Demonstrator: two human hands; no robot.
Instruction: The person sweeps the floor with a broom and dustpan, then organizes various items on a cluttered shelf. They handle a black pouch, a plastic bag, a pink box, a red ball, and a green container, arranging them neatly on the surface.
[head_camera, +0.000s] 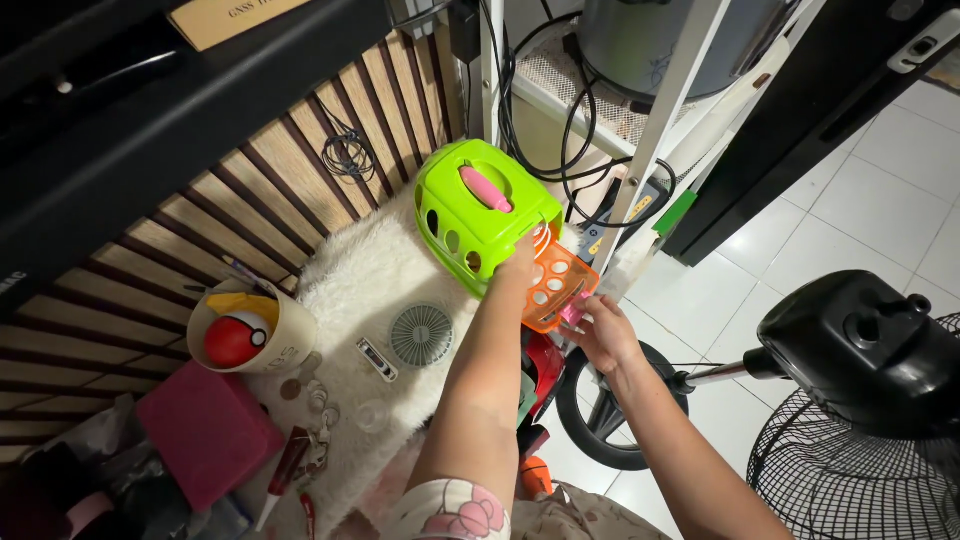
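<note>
Hands are working at a lime-green toy carrier (478, 205) that is sitting on a white fluffy rug (350, 290), just above the middle of the view. The left hand (518, 265) is reaching up along the carrier's open front, its fingers curling around the edge where the orange perforated door (558, 287) is swinging out; that grip is pressing onto the door's top edge. The right hand (602, 335) is sitting at five o'clock from the door, fingers loosely spread and touching the door's lower corner, where a small pink piece is showing; whether it is pinching that piece cannot be told. A pink handle (486, 187) is lying across the carrier's top.

At nine o'clock from the carrier, a cream cup (252, 330) is holding a red-and-white ball (234, 338). A small round fan (421, 335) is lying flat on the rug at seven o'clock, with a nail clipper (377, 359) just beside it. A dark pink box (207, 432) is resting at the lower left. A black standing fan (860, 400) is filling the lower right, over white floor tiles (870, 200).
</note>
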